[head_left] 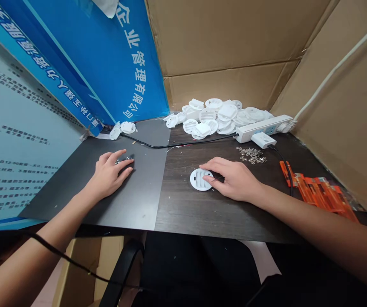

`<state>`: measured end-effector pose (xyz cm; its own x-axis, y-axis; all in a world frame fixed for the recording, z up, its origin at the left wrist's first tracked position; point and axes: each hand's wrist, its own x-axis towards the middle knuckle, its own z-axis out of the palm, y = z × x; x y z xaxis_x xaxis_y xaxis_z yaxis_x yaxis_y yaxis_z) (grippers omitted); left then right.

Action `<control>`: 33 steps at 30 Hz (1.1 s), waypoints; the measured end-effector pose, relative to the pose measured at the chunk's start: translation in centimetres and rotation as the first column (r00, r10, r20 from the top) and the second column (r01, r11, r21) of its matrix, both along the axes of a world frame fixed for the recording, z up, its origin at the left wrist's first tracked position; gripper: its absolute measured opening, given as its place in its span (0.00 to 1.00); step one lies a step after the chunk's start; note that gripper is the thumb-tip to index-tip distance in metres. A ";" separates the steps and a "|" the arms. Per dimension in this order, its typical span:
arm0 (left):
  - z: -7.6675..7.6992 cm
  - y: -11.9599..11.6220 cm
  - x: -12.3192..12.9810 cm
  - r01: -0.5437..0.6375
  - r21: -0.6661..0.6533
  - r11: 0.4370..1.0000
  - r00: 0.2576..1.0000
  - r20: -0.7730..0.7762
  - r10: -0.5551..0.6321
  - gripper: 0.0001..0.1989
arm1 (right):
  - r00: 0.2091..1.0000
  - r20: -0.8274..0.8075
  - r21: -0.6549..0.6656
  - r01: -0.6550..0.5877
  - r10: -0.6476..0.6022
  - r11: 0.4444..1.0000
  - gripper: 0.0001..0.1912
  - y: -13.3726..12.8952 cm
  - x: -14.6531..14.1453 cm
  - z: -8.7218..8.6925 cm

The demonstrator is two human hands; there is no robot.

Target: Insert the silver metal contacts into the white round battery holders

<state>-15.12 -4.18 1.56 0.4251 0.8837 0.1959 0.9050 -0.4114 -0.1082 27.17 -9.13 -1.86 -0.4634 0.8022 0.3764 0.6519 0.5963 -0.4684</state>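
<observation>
On the left part of the table my left hand point(111, 171) rests with its fingers spread. A few small shiny metal pieces point(127, 159) lie by its fingertips, partly covered by them. My right hand point(236, 179) grips the right side of a white round plastic cover point(197, 180) between thumb and fingers. The cover lies flat on the dark wood-grain table point(183, 213), its slotted, ribbed face upward. Something thin and dark shows near the right thumb, too small to make out.
Many white covers point(228, 111) are heaped at the back, before a cardboard wall point(234, 38). A power strip point(263, 128) with a white plug-in adapter point(263, 140) stands at right. Small metal parts point(252, 155) and orange plastic pieces point(320, 194) lie nearby. A black cable point(160, 146) crosses behind.
</observation>
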 end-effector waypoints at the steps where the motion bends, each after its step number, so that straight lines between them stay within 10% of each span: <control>1: -0.1 -0.3 0.2 0.010 0.012 1.000 1.000 0.002 -0.010 0.30 | 1.000 0.002 -0.005 0.004 -0.004 1.000 0.17 0.0 0.0 0.0; 19: 0.0 -1.6 0.3 0.010 -0.118 0.993 1.000 0.024 -0.008 0.30 | 0.999 0.037 -0.009 -0.007 0.008 1.000 0.19 -0.1 0.2 0.1; 30: 0.8 -10.1 1.3 0.556 0.039 0.830 0.829 -0.099 -0.550 0.42 | 0.999 0.031 0.013 -0.013 0.013 1.000 0.19 -0.1 0.2 0.0; 33: 0.8 -12.5 1.3 0.560 0.070 0.826 0.829 -0.062 -0.556 0.24 | 1.000 0.023 0.015 -0.012 0.011 1.000 0.21 -0.1 0.2 -0.1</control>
<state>-13.86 -16.65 2.40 0.8493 0.4750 0.2304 0.5183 -0.8331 -0.1930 27.34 -9.18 -1.91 -0.4814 0.7911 0.3773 0.6554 0.6107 -0.4443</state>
